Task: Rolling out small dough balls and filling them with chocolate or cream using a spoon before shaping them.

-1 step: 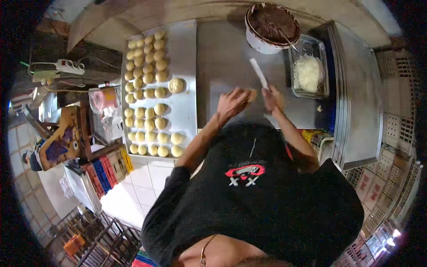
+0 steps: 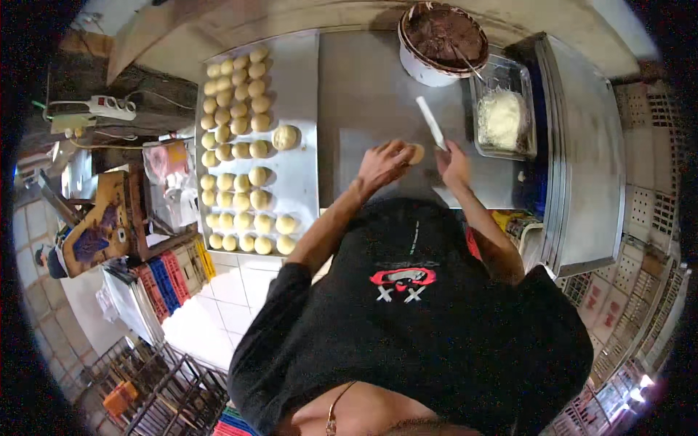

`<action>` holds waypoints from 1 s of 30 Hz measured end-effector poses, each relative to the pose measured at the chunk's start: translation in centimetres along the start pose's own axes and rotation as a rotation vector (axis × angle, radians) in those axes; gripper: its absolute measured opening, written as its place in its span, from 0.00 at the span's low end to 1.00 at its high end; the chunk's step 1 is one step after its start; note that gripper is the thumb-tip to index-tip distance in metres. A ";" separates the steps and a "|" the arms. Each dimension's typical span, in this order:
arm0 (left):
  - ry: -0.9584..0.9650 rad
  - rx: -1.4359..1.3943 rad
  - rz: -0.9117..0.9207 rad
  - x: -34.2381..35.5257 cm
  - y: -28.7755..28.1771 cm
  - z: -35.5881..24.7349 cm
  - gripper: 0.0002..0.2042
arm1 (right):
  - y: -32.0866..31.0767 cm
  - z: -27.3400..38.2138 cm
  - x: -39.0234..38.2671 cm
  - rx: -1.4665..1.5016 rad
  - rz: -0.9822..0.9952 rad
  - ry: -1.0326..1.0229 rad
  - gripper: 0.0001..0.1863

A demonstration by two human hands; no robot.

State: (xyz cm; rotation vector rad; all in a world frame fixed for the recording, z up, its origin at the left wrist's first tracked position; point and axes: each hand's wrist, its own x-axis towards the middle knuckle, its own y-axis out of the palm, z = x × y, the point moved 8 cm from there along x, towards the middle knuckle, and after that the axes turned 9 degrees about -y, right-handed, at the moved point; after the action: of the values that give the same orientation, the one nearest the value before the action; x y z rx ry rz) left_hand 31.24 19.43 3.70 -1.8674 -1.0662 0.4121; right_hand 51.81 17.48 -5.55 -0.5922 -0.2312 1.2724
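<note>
My left hand [image 2: 385, 163] pinches a small round piece of dough [image 2: 415, 153] over the steel worktop. Just right of it, my right hand [image 2: 453, 166] grips the lower end of a white rolling stick [image 2: 429, 120], which points away from me. To the left, a metal tray [image 2: 297, 185] carries several rows of pale dough balls [image 2: 240, 76] and one larger lump [image 2: 286, 136]. A tub of dark brown filling [image 2: 441, 36] with a utensil in it stands at the back, beside a clear container of pale shredded filling [image 2: 500, 116].
Stacked metal trays [image 2: 582, 145] line the right side, with plastic crates [image 2: 647, 189] beyond. At the left are a power strip [image 2: 113, 105], coloured crates [image 2: 167, 280], a wooden board [image 2: 91, 247] and a dark metal rack [image 2: 174, 385].
My right hand and the white stick have shifted slightly to the right. My left hand has moved only a little, and the view has shifted slightly.
</note>
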 end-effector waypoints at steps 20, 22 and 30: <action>-0.572 0.425 -0.223 2.3 0.5 11.4 0.32 | 4.2 11.6 4.3 -0.710 0.102 -0.873 0.33; -0.645 0.499 -0.227 5.0 -0.1 13.7 0.32 | 5.5 12.8 8.2 -0.755 0.089 -0.884 0.33; -0.553 0.398 -0.208 0.9 0.6 8.8 0.32 | 5.3 10.8 4.1 -0.525 0.241 -0.872 0.35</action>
State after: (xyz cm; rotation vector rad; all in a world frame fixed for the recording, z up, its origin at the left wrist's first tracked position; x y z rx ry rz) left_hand 26.35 24.80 -1.32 -1.2991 -1.4034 0.9761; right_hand 43.50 25.39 -0.11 -0.4752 -1.2767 1.6600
